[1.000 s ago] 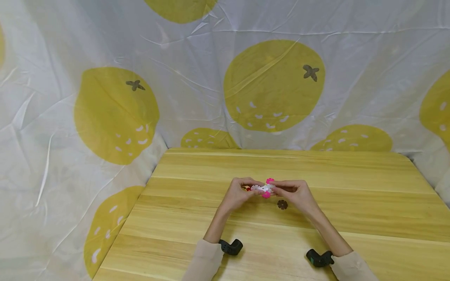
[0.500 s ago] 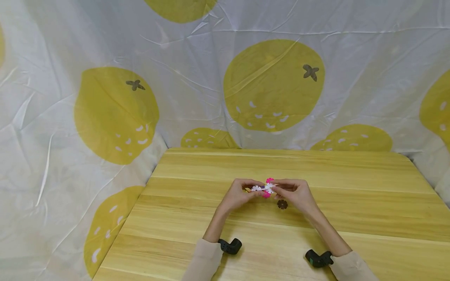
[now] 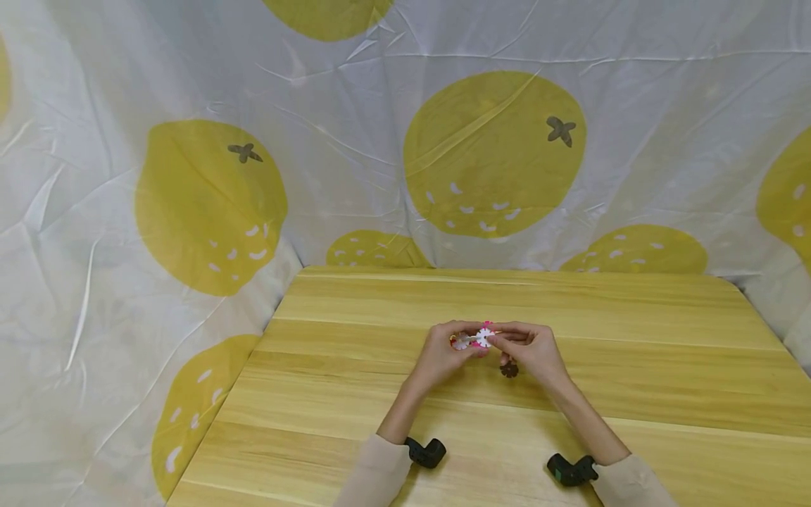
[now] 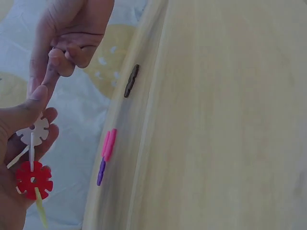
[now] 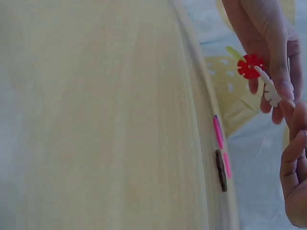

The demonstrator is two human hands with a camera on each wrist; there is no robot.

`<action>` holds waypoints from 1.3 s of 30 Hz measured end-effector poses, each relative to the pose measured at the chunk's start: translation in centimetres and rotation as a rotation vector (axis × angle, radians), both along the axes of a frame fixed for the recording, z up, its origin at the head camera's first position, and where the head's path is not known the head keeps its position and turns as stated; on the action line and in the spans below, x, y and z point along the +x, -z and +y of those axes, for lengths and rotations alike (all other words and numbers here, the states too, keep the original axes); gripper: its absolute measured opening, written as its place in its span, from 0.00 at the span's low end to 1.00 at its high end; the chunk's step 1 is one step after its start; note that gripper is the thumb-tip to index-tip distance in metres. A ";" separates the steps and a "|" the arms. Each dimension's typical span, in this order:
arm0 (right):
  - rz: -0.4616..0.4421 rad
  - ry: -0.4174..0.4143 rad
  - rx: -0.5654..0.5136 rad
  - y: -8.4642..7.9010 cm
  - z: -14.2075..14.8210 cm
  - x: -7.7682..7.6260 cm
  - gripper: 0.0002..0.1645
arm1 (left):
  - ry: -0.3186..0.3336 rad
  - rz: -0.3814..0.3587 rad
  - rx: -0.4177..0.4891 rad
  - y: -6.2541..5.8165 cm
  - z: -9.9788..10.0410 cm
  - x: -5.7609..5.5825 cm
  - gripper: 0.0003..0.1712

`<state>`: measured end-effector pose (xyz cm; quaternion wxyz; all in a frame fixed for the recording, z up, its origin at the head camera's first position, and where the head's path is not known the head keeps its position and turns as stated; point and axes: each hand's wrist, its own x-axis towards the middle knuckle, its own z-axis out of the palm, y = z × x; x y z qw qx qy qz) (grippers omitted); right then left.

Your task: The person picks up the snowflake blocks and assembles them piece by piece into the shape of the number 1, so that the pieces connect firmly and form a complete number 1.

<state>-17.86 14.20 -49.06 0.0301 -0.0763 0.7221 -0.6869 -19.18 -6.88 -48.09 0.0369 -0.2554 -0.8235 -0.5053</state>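
My left hand [image 3: 441, 354] holds a small chain of notched plastic snowflake discs. In the left wrist view a red disc [image 4: 34, 178] hangs from a white one [image 4: 37, 130], and a yellow disc [image 4: 41, 211], seen edge-on, juts from the red. My right hand [image 3: 535, 350] meets it at the chain's right end, pinching a white snowflake disc [image 3: 484, 337] between thumb and fingers. Both sets of fingertips nearly touch and cover part of the join. Just below the right fingers, a dark brown disc [image 3: 509, 370] lies on the table.
Pink discs [image 4: 110, 145] and a purple one [image 4: 101, 171] lie close together on the wooden table [image 3: 608, 317], near the brown disc. A lemon-print cloth [image 3: 355, 141] hangs behind the table. Black wrist-worn devices [image 3: 426, 453] show at both cuffs.
My left hand has moved slightly right, closer to the right hand. The white discs have turned between the fingers. Lower right fingers now reach down near the brown disc, which stays in place.
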 end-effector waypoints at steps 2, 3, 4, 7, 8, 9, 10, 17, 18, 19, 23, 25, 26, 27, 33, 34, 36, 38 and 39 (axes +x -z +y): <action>-0.002 0.002 -0.008 0.0 -0.1 0.0 0.22 | -0.008 0.013 0.010 0.1 0.1 0.1 0.22; -0.001 0.002 -0.010 0.0 -0.1 0.0 0.22 | -0.010 0.018 0.014 0.1 0.2 0.1 0.21; -0.005 0.006 -0.016 0.0 -0.2 0.1 0.22 | -0.011 0.019 0.018 0.1 0.2 0.1 0.21; -0.009 0.000 -0.019 -0.1 -0.2 0.1 0.23 | -0.010 0.008 0.031 0.1 0.1 0.1 0.21; -0.012 -0.002 -0.020 -0.1 -0.2 0.0 0.23 | -0.008 0.000 0.035 0.1 0.1 0.1 0.20; -0.016 -0.003 -0.022 -0.1 -0.2 0.0 0.23 | -0.007 -0.011 0.040 0.2 0.0 0.0 0.20; -0.022 -0.003 -0.024 -0.1 -0.2 0.0 0.23 | -0.007 -0.019 0.046 0.2 0.0 0.0 0.19; -0.038 -0.005 -0.010 0.1 -0.1 -0.2 0.21 | -0.039 -0.078 0.074 0.5 -0.6 -0.5 0.18; -0.038 -0.005 -0.001 0.1 0.0 -0.3 0.21 | -0.042 -0.082 0.073 0.5 -0.7 -0.5 0.18; -0.037 -0.005 0.008 0.1 0.0 -0.3 0.21 | -0.042 -0.089 0.074 0.5 -0.8 -0.6 0.18; -0.048 -0.004 0.063 0.2 0.0 -0.5 0.21 | -0.053 -0.113 0.071 0.5 -1.1 -0.7 0.18; -0.053 -0.010 0.115 0.2 0.1 -0.6 0.20 | -0.058 -0.123 0.072 0.6 -1.2 -0.9 0.18; -0.054 -0.014 0.143 0.3 0.2 -0.7 0.20 | -0.063 -0.131 0.073 0.6 -1.3 -1.0 0.18; -0.053 -0.023 0.169 0.3 0.2 -0.8 0.19 | -0.067 -0.138 0.072 0.6 -1.4 -1.1 0.18; -0.028 -0.038 0.352 0.2 0.1 -1.4 0.15 | -0.085 -0.154 0.070 0.7 -1.9 -1.3 0.19; -0.032 -0.037 0.379 0.2 0.1 -1.4 0.14 | -0.084 -0.154 0.071 0.8 -1.9 -1.4 0.19; -0.030 -0.048 0.422 0.3 0.0 -1.6 0.14 | -0.080 -0.155 0.073 0.9 -2.0 -1.4 0.19; -0.035 -0.060 0.444 0.4 -0.2 -1.8 0.14 | -0.076 -0.153 0.075 0.9 -2.0 -1.5 0.18; -0.036 -0.067 0.449 0.4 -0.3 -1.8 0.14 | -0.076 -0.152 0.073 0.9 -2.0 -1.5 0.18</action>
